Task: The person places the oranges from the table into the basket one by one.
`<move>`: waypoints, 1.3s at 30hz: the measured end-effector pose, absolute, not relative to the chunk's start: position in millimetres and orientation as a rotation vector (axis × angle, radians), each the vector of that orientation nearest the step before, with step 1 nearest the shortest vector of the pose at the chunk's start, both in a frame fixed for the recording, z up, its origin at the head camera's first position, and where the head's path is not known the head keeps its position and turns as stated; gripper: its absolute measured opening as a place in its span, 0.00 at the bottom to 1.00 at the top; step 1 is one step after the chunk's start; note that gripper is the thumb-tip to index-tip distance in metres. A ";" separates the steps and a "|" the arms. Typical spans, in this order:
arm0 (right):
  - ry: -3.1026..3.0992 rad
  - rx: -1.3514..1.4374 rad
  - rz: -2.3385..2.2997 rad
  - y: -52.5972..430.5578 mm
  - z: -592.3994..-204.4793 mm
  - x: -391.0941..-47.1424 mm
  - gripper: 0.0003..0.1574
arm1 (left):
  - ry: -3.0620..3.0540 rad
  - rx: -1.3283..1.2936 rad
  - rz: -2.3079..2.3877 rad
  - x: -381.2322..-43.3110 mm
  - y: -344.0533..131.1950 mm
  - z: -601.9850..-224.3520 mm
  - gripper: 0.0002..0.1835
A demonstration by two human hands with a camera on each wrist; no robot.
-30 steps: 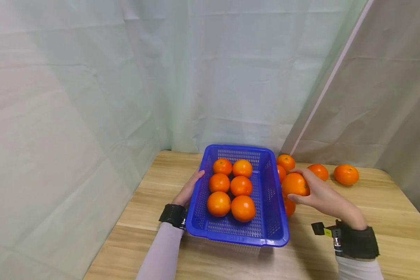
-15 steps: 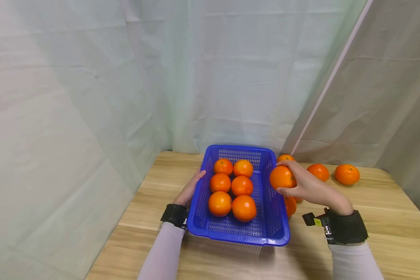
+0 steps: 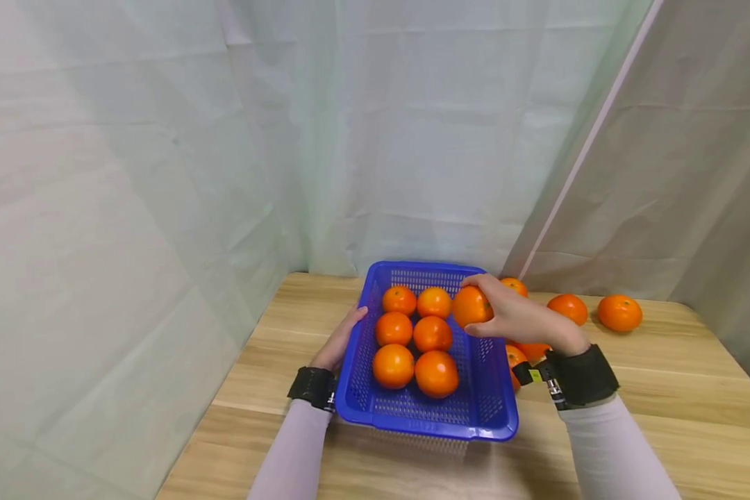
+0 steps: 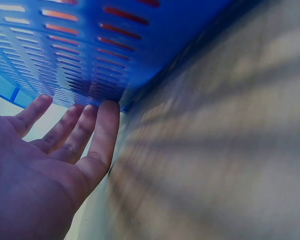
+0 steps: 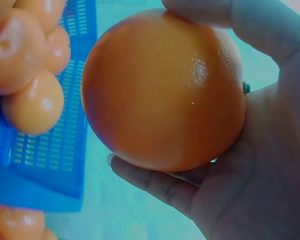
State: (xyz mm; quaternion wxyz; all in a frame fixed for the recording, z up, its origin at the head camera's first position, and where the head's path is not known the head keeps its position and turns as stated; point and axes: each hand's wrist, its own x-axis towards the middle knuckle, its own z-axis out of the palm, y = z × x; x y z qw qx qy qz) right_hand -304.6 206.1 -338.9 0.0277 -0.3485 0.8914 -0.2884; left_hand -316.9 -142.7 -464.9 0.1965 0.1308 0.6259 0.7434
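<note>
A blue plastic basket (image 3: 412,425) with slotted walls holds several oranges (image 3: 437,373) in two columns on its left side. My left hand (image 3: 337,342) is at the basket's left wall; in the left wrist view its fingers (image 4: 102,132) extend, barely bent, against the slotted outer side. With thumb and fingers around it, my right hand (image 3: 506,312) grips another orange (image 3: 471,307) over the far right part of the basket. In the right wrist view that orange (image 5: 162,92) fills the grasp, its small green stem end facing the palm.
On the wooden table (image 3: 650,389), more oranges lie right of the basket, partly hidden by the right arm. Two others, a nearer orange (image 3: 567,309) and a farther orange (image 3: 619,313), sit toward the back right. A pale curtain (image 3: 412,139) hangs behind the table.
My right hand has carried its orange leftward from beside the basket, across the right rim, to above the basket's inside. The left hand and the basket have stayed nearly still.
</note>
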 end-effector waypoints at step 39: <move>2.528 -1.076 -0.735 125.9 -356.0 -363.9 0.44 | 1.766 0.396 2.111 -315.9 -140.5 -464.8 0.32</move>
